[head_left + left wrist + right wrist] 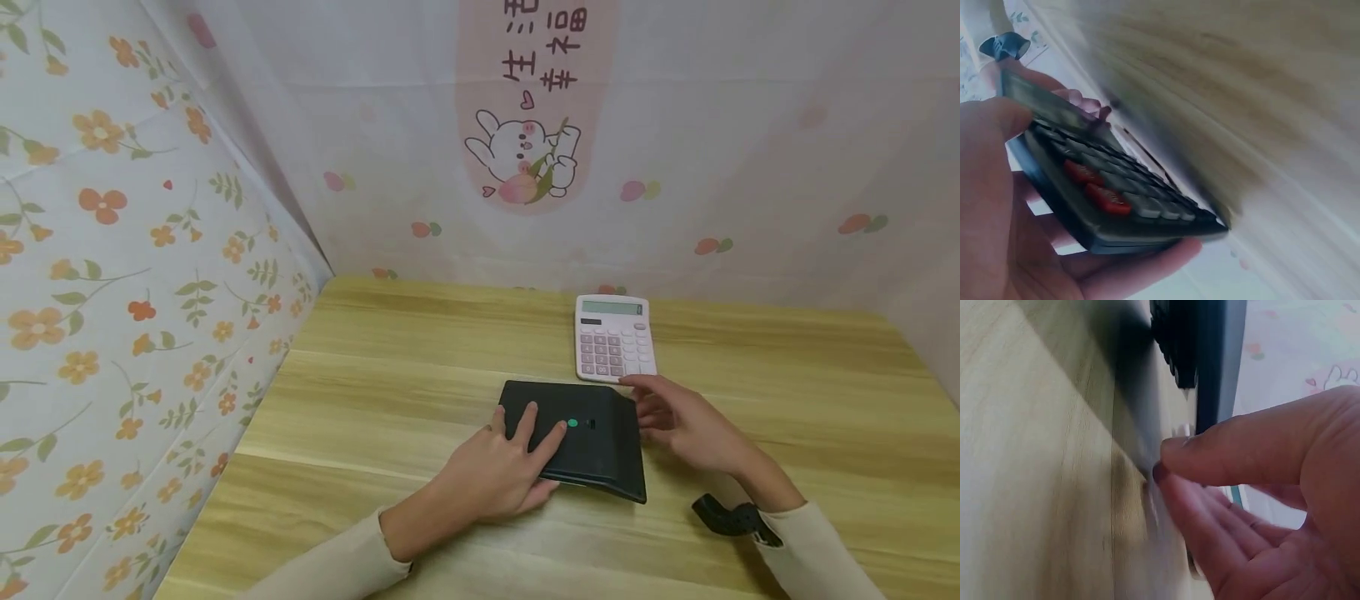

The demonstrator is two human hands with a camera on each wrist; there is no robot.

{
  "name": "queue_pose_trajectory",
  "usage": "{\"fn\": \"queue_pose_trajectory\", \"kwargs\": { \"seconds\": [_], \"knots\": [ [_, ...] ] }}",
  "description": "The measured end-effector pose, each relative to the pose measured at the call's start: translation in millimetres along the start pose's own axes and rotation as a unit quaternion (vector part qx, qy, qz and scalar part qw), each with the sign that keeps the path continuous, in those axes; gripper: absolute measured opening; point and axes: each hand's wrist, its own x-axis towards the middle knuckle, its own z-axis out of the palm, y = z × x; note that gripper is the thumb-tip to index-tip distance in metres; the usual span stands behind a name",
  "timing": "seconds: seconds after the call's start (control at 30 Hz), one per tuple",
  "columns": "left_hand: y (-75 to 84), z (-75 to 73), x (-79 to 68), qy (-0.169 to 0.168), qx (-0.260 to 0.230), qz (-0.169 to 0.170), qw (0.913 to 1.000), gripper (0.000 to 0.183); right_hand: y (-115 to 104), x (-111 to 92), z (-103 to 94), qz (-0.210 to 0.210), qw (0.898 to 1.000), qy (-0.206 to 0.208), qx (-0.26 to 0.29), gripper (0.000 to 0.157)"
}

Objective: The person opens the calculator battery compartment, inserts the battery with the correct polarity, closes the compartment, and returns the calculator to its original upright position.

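Note:
In the head view, a black calculator point(562, 433) is held tilted above the table, its back turned up with a small green round sticker. My left hand point(495, 471) grips it, several fingers spread over the back. The left wrist view shows the keyed side of the calculator point(1122, 181), with two red keys and the left thumb on that face. My right hand point(693, 425) is at the calculator's right edge, fingers loosely bent. In the right wrist view its thumb and index fingertips nearly meet close to the calculator's edge; contact is unclear.
A pink and white calculator point(615, 337) lies face up beyond the black one, its display lit, near the right fingertips. The wood-grain table point(375, 400) spreads around. Floral cloth point(112, 292) hangs at left, and a rabbit-print cloth point(375, 125) behind. A black strap sits by the right cuff.

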Motion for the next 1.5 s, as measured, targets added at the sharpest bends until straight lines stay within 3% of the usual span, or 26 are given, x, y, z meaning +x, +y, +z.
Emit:
{"fn": "queue_pose_trajectory", "kwargs": {
  "seconds": [0.2,0.33,0.53,0.8,0.87,0.93,1.0,1.1,1.17,1.2,1.27,1.37,1.43,1.5],
  "knots": [
    [-14.7,-6.2,-14.3,0.027,-0.072,-0.006,0.9970,0.063,1,-4,-6.0,-0.054,0.998,0.030,0.011,0.059],
    [-25.9,-10.6,-18.9,0.044,-0.172,-0.023,0.9839,0.059,-3,-3,-10.7,-0.068,0.996,0.045,0.023,0.053],
    [-35.7,-18.8,-22.0,0.076,-0.313,-0.059,0.9449,0.051,-12,0,-18.2,-0.104,0.991,0.079,0.018,0.043],
    [-46.3,-23.7,-21.5,0.130,-0.449,-0.110,0.8774,0.032,-23,-1,-28.1,-0.123,0.985,0.115,0.021,0.034],
    [-47.7,-22.5,-21.9,0.130,-0.480,-0.124,0.8587,0.030,-25,-1,-30.1,-0.120,0.985,0.123,0.022,0.032],
    [-48.1,-20.7,-22.4,0.112,-0.537,-0.136,0.8248,0.031,-26,0,-31.4,-0.108,0.986,0.126,0.019,0.029],
    [-47.6,-18.6,-22.9,0.084,-0.608,-0.151,0.7748,0.034,-28,1,-31.8,-0.088,0.988,0.123,0.014,0.026],
    [-45.9,-13.7,-23.4,0.042,-0.698,-0.174,0.6933,0.038,-29,4,-30.2,-0.055,0.992,0.109,0.021,0.020],
    [-44.9,-10.0,-24.3,0.024,-0.731,-0.188,0.6560,0.041,-30,5,-28.7,-0.033,0.994,0.101,0.029,0.018],
    [-44.5,-8.2,-24.7,0.018,-0.741,-0.194,0.6429,0.042,-30,7,-28.0,-0.021,0.995,0.096,0.033,0.018],
    [-44.2,-4.7,-25.8,0.008,-0.756,-0.203,0.6224,0.044,-31,9,-27.2,0.004,0.995,0.089,0.033,0.019],
    [-44.5,0.2,-26.9,-0.002,-0.769,-0.212,0.6031,0.045,-33,13,-26.8,0.047,0.996,0.076,0.026,0.024],
    [-45.7,3.8,-27.5,-0.009,-0.768,-0.217,0.6025,0.046,-33,17,-26.5,0.071,0.995,0.065,0.028,0.028],
    [-47.1,7.4,-28.6,-0.016,-0.761,-0.223,0.6092,0.046,-33,21,-25.8,0.086,0.994,0.056,0.043,0.030]
  ]
}}
